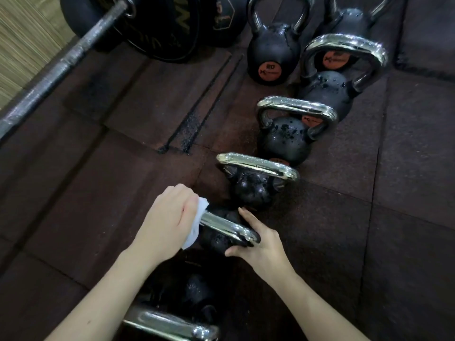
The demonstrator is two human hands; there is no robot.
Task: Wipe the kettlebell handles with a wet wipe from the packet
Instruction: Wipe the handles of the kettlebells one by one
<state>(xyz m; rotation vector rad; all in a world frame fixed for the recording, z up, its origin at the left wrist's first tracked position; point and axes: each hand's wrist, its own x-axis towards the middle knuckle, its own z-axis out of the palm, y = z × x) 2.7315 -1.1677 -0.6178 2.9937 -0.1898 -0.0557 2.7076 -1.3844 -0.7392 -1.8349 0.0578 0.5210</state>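
Note:
Several black kettlebells with chrome handles stand in a diagonal row on the dark rubber floor. My left hand [170, 217] grips a white wet wipe [197, 225] wrapped round the left end of the chrome handle [229, 228] of a small kettlebell [219, 238] near me. My right hand [261, 244] holds that kettlebell's right side, fingers and thumb curled round the body below the handle's right corner. The wipe packet is not in view.
More kettlebells run up and to the right: [256, 178], [293, 129], [342, 70], [275, 38]. Another chrome handle [170, 323] sits at the bottom edge. A barbell [61, 70] with black plates [157, 25] lies at the upper left, on rubber floor tiles [369, 217].

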